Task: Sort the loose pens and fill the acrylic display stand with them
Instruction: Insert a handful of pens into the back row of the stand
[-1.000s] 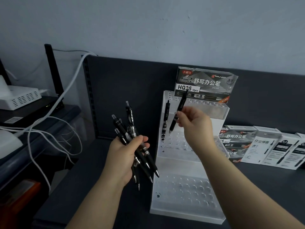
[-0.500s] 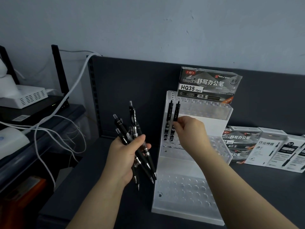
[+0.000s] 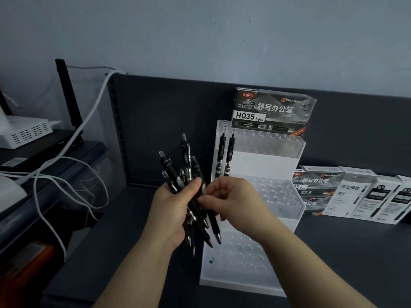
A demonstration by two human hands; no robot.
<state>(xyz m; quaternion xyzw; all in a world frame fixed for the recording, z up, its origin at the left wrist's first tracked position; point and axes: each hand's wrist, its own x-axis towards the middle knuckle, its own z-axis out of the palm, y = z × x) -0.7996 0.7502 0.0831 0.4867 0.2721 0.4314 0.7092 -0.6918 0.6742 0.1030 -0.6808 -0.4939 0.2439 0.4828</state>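
A tiered clear acrylic stand (image 3: 280, 150) with rows of holes stands on the dark desk. Two black pens (image 3: 224, 155) stand upright side by side at the left end of its top tier. My left hand (image 3: 172, 210) grips a bundle of several black pens (image 3: 189, 174), tips pointing down, just left of the stand. My right hand (image 3: 231, 200) has come over to the bundle and pinches one of its pens near the middle.
A pen box marked HQ35 (image 3: 273, 112) rests on top of the stand at the back. More pen boxes (image 3: 364, 194) lie to the right. White cables (image 3: 66, 152) and a white device (image 3: 24, 132) fill the shelf at left.
My right hand set a second pen into the top tier beside the first, let go, then moved down and left to the bundle in my left hand.
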